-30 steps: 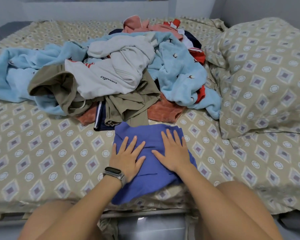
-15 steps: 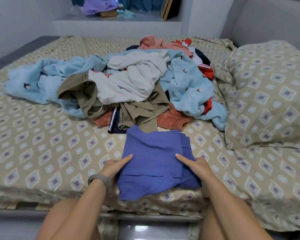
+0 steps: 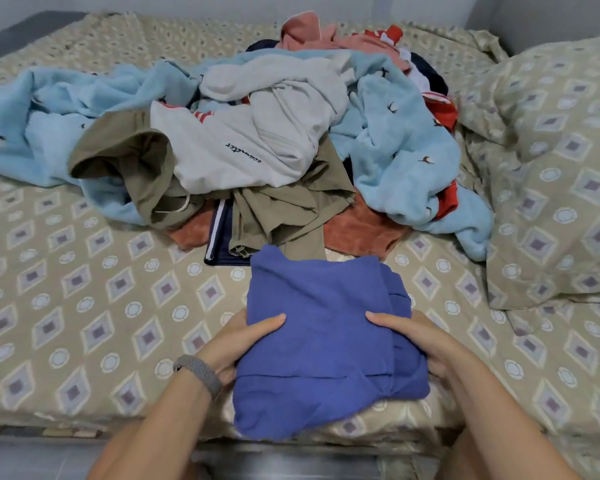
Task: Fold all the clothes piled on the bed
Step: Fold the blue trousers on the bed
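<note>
small dark script on white garment, upside down, illegible

Left hand, right hand — both gripping

Single head view, close, facing forward-down across bed edge.
</note>
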A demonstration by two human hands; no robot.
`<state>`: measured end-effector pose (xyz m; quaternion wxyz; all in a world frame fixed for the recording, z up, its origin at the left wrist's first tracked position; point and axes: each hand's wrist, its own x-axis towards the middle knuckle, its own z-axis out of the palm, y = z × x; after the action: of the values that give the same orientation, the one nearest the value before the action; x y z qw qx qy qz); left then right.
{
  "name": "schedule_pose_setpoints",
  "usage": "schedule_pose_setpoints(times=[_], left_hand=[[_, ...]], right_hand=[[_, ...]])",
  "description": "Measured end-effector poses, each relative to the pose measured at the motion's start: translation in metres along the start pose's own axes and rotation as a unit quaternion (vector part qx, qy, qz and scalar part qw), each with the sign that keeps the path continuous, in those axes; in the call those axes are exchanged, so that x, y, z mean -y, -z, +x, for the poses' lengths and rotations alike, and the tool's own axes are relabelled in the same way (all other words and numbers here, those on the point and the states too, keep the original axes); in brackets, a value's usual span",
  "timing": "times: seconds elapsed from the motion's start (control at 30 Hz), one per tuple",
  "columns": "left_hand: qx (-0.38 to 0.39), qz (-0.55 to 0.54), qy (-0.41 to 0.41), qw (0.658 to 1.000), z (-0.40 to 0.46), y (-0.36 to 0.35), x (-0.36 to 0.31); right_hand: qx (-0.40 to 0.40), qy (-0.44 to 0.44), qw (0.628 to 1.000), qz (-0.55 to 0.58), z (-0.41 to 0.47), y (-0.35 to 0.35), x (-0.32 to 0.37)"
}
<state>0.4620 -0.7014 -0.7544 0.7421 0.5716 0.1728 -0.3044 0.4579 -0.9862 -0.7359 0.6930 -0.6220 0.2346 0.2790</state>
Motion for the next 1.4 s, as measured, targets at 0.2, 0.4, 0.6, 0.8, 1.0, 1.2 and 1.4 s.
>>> schedule_pose_setpoints(times=[0.2, 0.4, 0.6, 0.8, 1.0, 1.2, 1.4], left_hand=[[-0.02, -0.062, 0.016, 0.998, 0.015, 0.007, 0.001], [-0.086, -0.029, 0.007, 0.996, 0.012, -0.008, -0.031], [-0.121, -0.043, 0.009, 0.992, -0.043, -0.005, -0.095], [-0.192, -0.112, -0.028, 0.975, -0.132, 0.044, -0.172], [-0.224, -0.169, -0.059, 0.958, -0.224, 0.133, -0.225], [-0.283, -0.186, -0.104, 0.935, -0.321, 0.257, -0.257], [-0.324, -0.211, -0.136, 0.912, -0.388, 0.352, -0.277]], right_hand=[[-0.013, 0.03, 0.999, 0.022, 0.02, 0.003, 0.011], [-0.034, 0.005, 0.998, 0.05, 0.022, -0.014, 0.034], [-0.012, 0.008, 1.0, 0.025, -0.012, -0.048, 0.104], [0.08, 0.016, 0.996, -0.04, -0.038, -0.151, 0.195], [0.187, 0.022, 0.977, -0.096, -0.07, -0.31, 0.259], [0.215, 0.021, 0.968, -0.124, -0.096, -0.468, 0.274], [0.259, 0.016, 0.952, -0.159, -0.094, -0.589, 0.28]])
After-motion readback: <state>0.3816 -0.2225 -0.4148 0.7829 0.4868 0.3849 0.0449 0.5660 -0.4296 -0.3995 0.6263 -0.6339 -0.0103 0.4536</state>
